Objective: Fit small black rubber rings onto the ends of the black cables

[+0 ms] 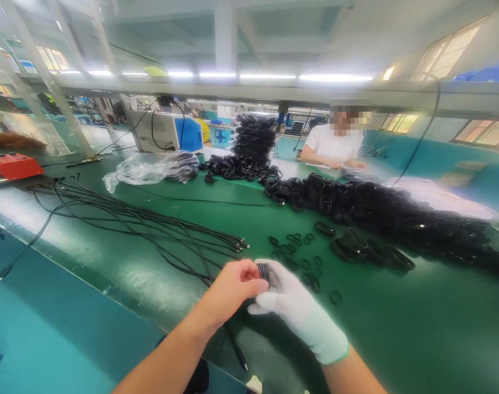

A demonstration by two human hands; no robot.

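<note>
My left hand (pixel 233 287) is bare, its thumb and fingers pinched on a small coil of black cable (pixel 264 271). In a white glove, my right hand (pixel 292 306) is closed around the coil's other side. Below the hands, a dark cable end with a plug (pixel 240 358) hangs near the table's front edge. Just beyond the hands lie several small black rings (pixel 305 264), scattered on the green tabletop. Long black cables (pixel 163 224) stretch from the left, their plug ends close to my left hand. The fingers hide part of the coil.
A long heap of black coiled cables (pixel 368 213) runs along the right, with a tall stack (pixel 254 139) behind. Clear plastic bags (pixel 151 167), a white-and-blue machine (pixel 167 131) and a red control box (pixel 15 166) stand on the left. A co-worker (pixel 334 143) sits across the table.
</note>
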